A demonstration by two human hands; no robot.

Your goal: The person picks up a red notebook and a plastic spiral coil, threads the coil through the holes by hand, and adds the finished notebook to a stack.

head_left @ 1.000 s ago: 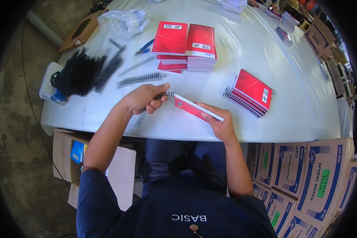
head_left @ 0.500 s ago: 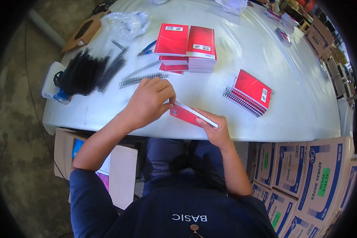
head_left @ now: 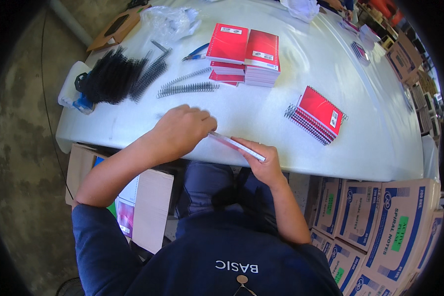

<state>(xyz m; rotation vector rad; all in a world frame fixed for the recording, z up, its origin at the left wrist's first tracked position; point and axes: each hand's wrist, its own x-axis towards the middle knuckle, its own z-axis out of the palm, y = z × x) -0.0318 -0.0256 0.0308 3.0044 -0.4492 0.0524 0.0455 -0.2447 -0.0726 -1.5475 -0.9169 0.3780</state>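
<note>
My right hand [head_left: 264,162] grips one end of a thin notebook [head_left: 239,146], thumb on one side and fingers on the other. The notebook is held on edge above the table's near side, its pale, perforated edge turned up. At its other end my left hand [head_left: 184,129] is closed in a pinch; what the fingertips hold is hidden. Beyond that hand lie a few loose spiral coils [head_left: 188,88]. Red-covered, hole-punched notebooks [head_left: 227,43] stand in two stacks in front of me. To the right is a smaller pile of spiral-bound red notebooks [head_left: 318,111].
A heap of black spiral coils [head_left: 114,76] lies at the left by a white container [head_left: 70,91]. Blue-handled pliers [head_left: 196,52] rest near the stacks, with clear plastic wrap [head_left: 170,23] behind. Cartons [head_left: 397,224] are piled below right; an open carton [head_left: 153,209] sits below left.
The view has shifted, so the table's things appear farther right. The notebook has turned more edge-on, showing less red cover. My left hand stays pinched at its end.
</note>
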